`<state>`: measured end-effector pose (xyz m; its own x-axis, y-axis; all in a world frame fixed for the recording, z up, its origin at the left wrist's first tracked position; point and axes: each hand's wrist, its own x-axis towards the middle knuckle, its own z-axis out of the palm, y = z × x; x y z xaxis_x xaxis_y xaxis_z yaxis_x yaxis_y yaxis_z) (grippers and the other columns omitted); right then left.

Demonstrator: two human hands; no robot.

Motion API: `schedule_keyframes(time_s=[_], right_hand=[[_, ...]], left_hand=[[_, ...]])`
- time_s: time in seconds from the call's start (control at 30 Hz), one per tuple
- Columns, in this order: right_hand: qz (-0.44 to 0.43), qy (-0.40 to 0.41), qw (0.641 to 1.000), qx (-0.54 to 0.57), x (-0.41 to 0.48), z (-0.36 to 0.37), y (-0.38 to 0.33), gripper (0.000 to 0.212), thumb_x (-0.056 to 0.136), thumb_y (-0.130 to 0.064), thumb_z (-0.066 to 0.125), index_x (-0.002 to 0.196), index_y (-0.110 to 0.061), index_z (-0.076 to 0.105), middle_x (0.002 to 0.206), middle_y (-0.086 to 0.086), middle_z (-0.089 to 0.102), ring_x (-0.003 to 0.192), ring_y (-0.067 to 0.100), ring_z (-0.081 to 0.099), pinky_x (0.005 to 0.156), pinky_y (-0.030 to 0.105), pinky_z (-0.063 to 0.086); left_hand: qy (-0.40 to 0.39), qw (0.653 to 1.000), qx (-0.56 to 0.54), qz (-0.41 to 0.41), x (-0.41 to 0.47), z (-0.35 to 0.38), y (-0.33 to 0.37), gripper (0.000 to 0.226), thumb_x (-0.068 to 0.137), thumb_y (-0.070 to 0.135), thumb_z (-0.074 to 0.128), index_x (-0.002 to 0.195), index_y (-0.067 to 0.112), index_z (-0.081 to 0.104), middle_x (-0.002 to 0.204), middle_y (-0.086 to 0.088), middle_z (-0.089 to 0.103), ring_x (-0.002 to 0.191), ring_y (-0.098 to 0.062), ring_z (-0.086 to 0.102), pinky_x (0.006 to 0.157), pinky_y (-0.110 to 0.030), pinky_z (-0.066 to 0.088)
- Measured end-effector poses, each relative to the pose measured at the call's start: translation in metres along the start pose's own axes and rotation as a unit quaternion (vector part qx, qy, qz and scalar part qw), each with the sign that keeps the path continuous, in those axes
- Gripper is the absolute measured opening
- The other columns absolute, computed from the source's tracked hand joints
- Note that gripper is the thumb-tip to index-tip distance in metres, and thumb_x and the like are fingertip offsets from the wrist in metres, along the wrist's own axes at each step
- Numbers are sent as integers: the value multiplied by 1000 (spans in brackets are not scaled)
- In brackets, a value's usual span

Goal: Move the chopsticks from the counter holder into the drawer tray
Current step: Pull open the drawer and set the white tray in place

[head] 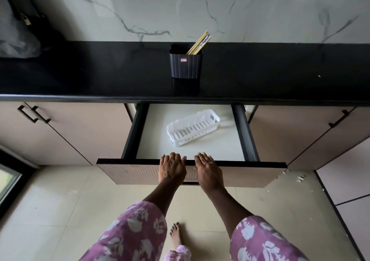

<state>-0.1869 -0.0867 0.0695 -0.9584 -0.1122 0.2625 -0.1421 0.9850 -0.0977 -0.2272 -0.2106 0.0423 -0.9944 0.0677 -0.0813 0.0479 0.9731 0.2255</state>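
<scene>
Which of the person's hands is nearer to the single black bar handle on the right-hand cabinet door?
Right. The right hand rests on the ribbed drawer front, below-left of the black bar handle; the left hand rests beside it, farther left.

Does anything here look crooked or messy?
The white slotted tray lies diagonally in the open drawer, not square with its sides. Small white chips are scattered on the floor tiles below the drawer's right corner. Nothing else stands out.
</scene>
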Motion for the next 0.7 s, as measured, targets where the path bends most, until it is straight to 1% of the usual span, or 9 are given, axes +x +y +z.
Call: schedule_keyframes(time_s=[0.13,0.3,0.47,0.53,0.57,0.6,0.63,0.67,0.7], right_hand=[[-7,5,1000,-11,-35,-2,-6,40,51,-18,91,86,-6,77,89,5,77,86,15,74,72,28,60],[-27,-13,999,-11,-67,-6,-12,44,49,-27,92,86,-8,77,87,3,78,84,13,74,71,25,60],[-59,-26,998,10,-84,-10,-13,45,48,-31,92,83,-8,78,85,2,78,83,11,74,69,24,60],[-67,-46,996,24,-85,-14,-13,43,57,-31,88,91,-8,77,94,4,77,92,12,72,78,24,59],[-71,-61,995,32,-85,-16,-12,42,71,-29,79,105,-5,72,109,8,73,106,15,67,92,26,54],[-83,-102,991,40,-84,-15,-7,42,86,-26,64,121,-3,61,126,12,63,122,19,57,106,30,43],[-90,-122,987,49,-84,-15,-2,42,95,-24,49,132,-3,51,138,13,52,132,21,46,114,32,32],[-92,-125,986,65,-82,-16,2,41,98,-22,44,134,-4,47,141,12,49,134,22,44,115,33,29],[-87,-103,988,80,-80,-18,6,38,95,-20,49,130,-4,53,136,12,55,129,23,50,112,34,35]], left_hand=[[-6,1000,-30,1,-34,3,0,45,100,38,21,132,16,44,144,-3,40,133,-22,34,114,-33,13],[-33,999,-40,-11,-72,6,-4,51,101,39,18,146,16,26,156,-2,22,145,-18,13,117,-33,3],[-59,997,-46,-14,-94,5,-8,54,101,40,14,150,18,14,159,-1,10,147,-16,0,117,-33,-2],[-64,997,-42,-20,-98,5,-11,54,101,41,13,150,18,13,159,0,11,147,-16,1,117,-32,-2],[-66,997,-41,-25,-100,4,-11,55,101,42,13,150,19,13,158,0,12,147,-16,3,117,-32,-1],[-65,996,-47,-34,-101,2,-9,55,101,42,13,150,18,14,158,0,14,146,-16,5,118,-32,1],[-59,995,-60,-45,-101,0,-6,55,100,42,15,149,17,17,157,0,18,146,-16,9,118,-32,3],[-45,994,-76,-59,-100,-2,-3,55,100,41,17,148,15,20,156,-2,23,145,-18,14,117,-32,6],[-25,993,-89,-71,-97,-6,-1,54,100,40,20,146,12,24,153,-3,28,143,-19,20,116,-32,10]])
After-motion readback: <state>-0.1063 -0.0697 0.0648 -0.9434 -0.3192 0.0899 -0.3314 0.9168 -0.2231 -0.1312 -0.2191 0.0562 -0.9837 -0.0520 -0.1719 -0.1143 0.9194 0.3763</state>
